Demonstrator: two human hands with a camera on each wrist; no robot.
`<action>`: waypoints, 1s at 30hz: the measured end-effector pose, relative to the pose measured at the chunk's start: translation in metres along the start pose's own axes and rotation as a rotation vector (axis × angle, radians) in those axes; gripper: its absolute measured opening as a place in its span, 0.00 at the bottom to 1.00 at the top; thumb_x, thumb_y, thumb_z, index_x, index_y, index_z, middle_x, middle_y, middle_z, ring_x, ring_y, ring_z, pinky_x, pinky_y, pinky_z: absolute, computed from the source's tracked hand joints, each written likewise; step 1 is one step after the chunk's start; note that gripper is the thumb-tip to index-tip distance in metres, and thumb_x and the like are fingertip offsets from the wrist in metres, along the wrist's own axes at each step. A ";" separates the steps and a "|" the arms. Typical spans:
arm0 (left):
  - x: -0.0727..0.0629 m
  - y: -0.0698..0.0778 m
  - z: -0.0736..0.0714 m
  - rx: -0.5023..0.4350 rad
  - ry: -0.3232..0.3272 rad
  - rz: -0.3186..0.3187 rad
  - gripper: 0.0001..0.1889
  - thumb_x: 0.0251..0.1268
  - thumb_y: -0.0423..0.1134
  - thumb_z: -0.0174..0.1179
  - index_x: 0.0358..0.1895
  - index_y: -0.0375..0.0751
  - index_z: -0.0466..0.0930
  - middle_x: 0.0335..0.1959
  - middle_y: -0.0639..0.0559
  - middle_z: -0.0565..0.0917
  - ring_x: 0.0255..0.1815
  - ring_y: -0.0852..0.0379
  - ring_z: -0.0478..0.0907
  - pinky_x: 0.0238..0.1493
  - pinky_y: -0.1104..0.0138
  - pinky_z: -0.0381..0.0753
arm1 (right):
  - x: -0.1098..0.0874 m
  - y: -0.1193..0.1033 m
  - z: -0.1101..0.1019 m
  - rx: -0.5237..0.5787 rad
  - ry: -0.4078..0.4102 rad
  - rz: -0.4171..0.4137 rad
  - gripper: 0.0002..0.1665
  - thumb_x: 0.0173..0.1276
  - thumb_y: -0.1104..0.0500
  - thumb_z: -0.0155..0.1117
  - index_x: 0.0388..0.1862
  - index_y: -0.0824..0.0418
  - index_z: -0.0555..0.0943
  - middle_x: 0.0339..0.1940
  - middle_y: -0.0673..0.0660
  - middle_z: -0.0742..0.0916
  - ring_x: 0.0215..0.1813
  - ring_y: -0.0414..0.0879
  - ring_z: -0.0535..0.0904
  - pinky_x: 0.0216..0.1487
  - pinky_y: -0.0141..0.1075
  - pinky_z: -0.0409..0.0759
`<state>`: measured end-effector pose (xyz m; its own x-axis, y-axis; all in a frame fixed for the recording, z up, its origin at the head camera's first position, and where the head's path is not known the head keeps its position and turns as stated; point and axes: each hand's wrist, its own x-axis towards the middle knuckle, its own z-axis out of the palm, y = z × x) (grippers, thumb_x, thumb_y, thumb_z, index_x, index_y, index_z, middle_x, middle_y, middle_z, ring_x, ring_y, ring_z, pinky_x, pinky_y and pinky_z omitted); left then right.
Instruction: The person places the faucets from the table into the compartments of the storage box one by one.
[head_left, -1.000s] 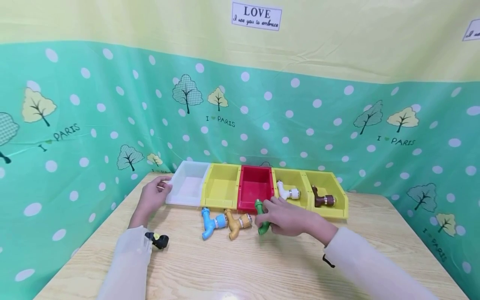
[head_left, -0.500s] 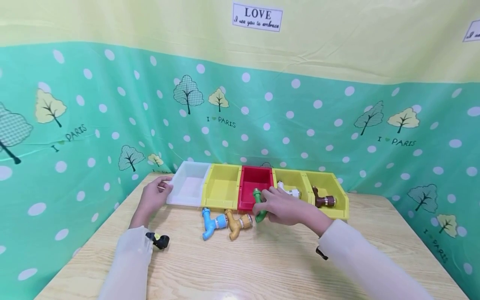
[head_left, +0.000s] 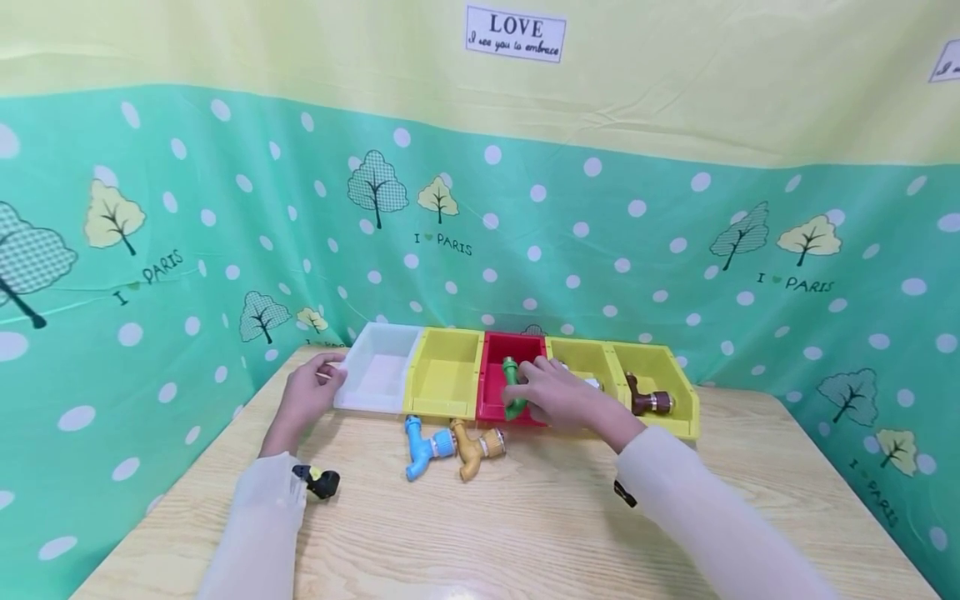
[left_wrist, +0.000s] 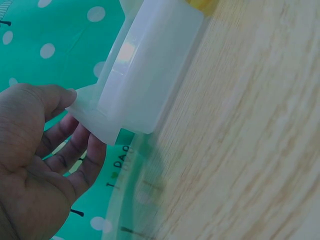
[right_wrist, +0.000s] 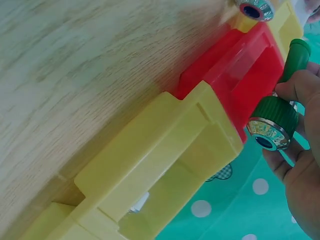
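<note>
My right hand (head_left: 558, 393) grips a green faucet (right_wrist: 280, 110) over the red bin (head_left: 491, 400), the middle one in a row of bins. In the right wrist view, thumb and fingers close around the faucet's body, its ribbed knob pointing out. With thumb and fingers my left hand (head_left: 309, 392) pinches the side rim of the translucent white bin (left_wrist: 150, 70) at the row's left end. On the table before the bins lie a blue faucet (head_left: 422, 447) and a tan faucet (head_left: 471, 450), side by side.
Between the white and red bins stands a yellow bin (head_left: 444, 375). To the right, one yellow bin (head_left: 585, 354) holds a white faucet, mostly hidden by my hand. The end yellow bin (head_left: 678, 392) holds a brown faucet (head_left: 647, 396). A patterned curtain (head_left: 600, 242) hangs behind.
The green faucet has risen from the table and moved back and slightly left, over the red bin, in my right hand. My left hand stays at the white bin.
</note>
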<state>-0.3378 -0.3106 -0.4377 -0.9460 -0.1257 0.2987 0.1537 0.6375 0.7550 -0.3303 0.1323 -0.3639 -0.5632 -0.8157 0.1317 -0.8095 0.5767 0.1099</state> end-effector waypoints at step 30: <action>0.001 0.002 -0.002 -0.008 -0.014 -0.015 0.20 0.81 0.42 0.53 0.68 0.38 0.74 0.48 0.38 0.80 0.46 0.44 0.80 0.43 0.60 0.80 | 0.047 0.018 0.026 0.059 -0.130 0.219 0.25 0.71 0.66 0.64 0.57 0.38 0.85 0.52 0.52 0.82 0.50 0.48 0.73 0.55 0.41 0.75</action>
<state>-0.3376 -0.3108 -0.4346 -0.9522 -0.1240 0.2792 0.1421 0.6294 0.7640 -0.3755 0.1035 -0.3814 -0.7393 -0.6731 0.0181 -0.6723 0.7394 0.0343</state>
